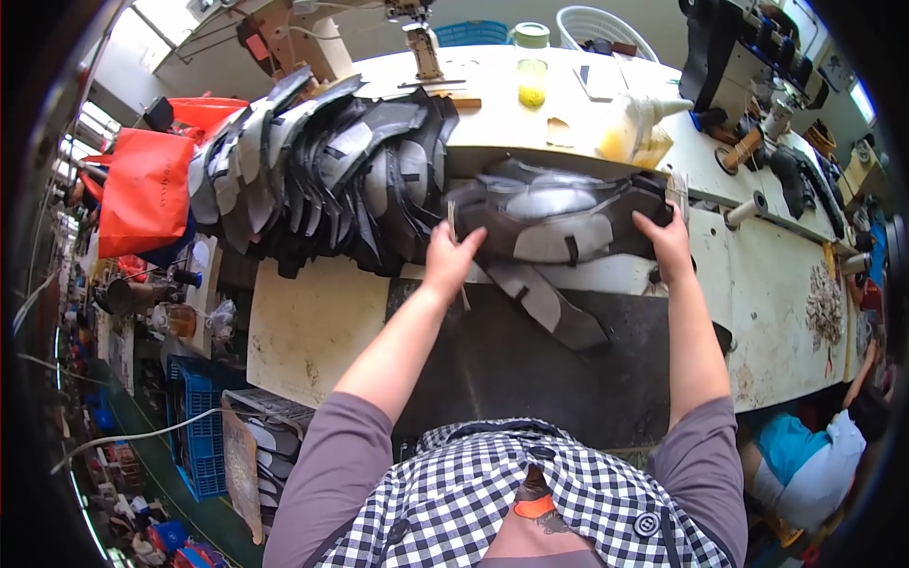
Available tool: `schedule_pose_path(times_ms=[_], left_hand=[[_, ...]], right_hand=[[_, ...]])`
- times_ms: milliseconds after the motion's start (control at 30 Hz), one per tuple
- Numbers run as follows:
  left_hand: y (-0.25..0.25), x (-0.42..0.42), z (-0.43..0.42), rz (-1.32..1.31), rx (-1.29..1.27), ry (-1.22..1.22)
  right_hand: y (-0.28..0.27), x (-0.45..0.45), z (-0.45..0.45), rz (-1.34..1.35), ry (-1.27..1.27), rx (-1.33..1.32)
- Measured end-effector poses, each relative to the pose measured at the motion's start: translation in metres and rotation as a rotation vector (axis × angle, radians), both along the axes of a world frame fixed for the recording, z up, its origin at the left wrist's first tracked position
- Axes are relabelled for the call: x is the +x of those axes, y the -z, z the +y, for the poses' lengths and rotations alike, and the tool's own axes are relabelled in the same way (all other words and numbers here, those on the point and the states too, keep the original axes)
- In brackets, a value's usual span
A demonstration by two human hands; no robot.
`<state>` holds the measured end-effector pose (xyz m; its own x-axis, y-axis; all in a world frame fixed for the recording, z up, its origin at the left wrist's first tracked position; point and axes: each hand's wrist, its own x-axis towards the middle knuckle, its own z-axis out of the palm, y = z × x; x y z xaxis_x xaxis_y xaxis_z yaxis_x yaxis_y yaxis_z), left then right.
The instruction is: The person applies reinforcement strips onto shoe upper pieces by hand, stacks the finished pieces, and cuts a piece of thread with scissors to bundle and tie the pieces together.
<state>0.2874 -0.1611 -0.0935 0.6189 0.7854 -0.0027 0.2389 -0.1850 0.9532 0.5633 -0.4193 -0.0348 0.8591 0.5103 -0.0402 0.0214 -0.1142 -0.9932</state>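
Observation:
Both hands hold a stack of dark grey shoe uppers with light grey patches, slightly blurred, above the workbench. My left hand is closed on the left end, its thumb on the near side. A pale thin strip shows at that hand; I cannot tell whether it is gripped. On the right end, my right hand is closed with its thumb in front; its other fingers are partly hidden. One loose upper lies slanted below the stack, partly covered by it, over a black mat.
A large pile of similar uppers lies to the left, beside a red bag. Behind stand a sewing machine, a yellow-green jar and a glue bottle. At right are another machine and a person.

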Motion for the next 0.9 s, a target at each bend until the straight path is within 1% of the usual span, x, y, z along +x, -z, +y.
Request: schedule_pose_path(times_ms=[33,67,133,167,200,233,267,333,400,467,533,567,667,700,733,800,867,900], left_hand=[[-0.017,0.010,-0.002,0.097,0.093,-0.051],[-0.035,0.017,-0.004,0.184,0.195,-0.099],[-0.017,0.023,0.002,0.141,0.201,-0.164],[-0.010,0.019,0.002,0.173,0.159,-0.139],[-0.009,0.013,-0.001,0.206,0.121,-0.115],[0.008,0.007,-0.004,0.178,0.135,-0.074],[0.005,0.000,-0.014,0.175,-0.035,-0.007],[0.005,-0.008,-0.037,0.203,-0.161,0.114],[0.013,-0.004,-0.055,0.235,-0.269,0.095],[0.001,0.008,-0.065,0.176,-0.285,0.136],[-0.007,0.026,-0.070,0.109,-0.281,0.178],[-0.010,0.035,-0.068,0.118,-0.211,0.235],[-0.015,0.059,-0.052,0.081,0.088,0.365],[-0.018,0.065,-0.043,0.109,0.148,0.390],[-0.022,0.068,-0.035,0.139,0.204,0.411],[-0.044,0.068,-0.025,0.165,-0.009,0.447],[-0.053,0.066,-0.016,0.156,-0.190,0.468],[-0.055,0.062,-0.009,0.159,-0.261,0.456]], right_hand=[[0.006,0.014,-0.004,-0.015,0.002,-0.052],[0.000,0.013,-0.006,0.078,0.066,-0.128],[0.030,0.026,-0.020,0.105,0.036,-0.286],[0.043,0.024,-0.030,0.109,0.069,-0.376],[0.019,0.000,-0.031,0.230,0.086,-0.394],[0.024,-0.019,-0.034,0.065,0.095,-0.468],[0.034,-0.037,-0.040,-0.099,0.103,-0.541],[0.051,-0.073,-0.046,-0.436,0.118,-0.679],[0.056,-0.125,-0.033,-0.428,-0.267,-0.628],[0.058,-0.171,-0.003,-0.689,-0.222,-0.558],[0.061,-0.186,0.026,-0.826,-0.170,-0.551],[0.064,-0.188,0.036,-0.794,-0.174,-0.604],[0.060,-0.191,0.039,-0.662,-0.359,-0.655],[0.037,-0.196,0.033,-0.551,-0.510,-0.578],[0.014,-0.196,0.027,-0.475,-0.738,-0.566],[-0.021,-0.190,0.012,-0.510,-1.047,-0.508],[-0.067,-0.172,0.002,-0.815,-1.045,-0.492],[-0.089,-0.161,0.001,-0.868,-0.969,-0.491]])
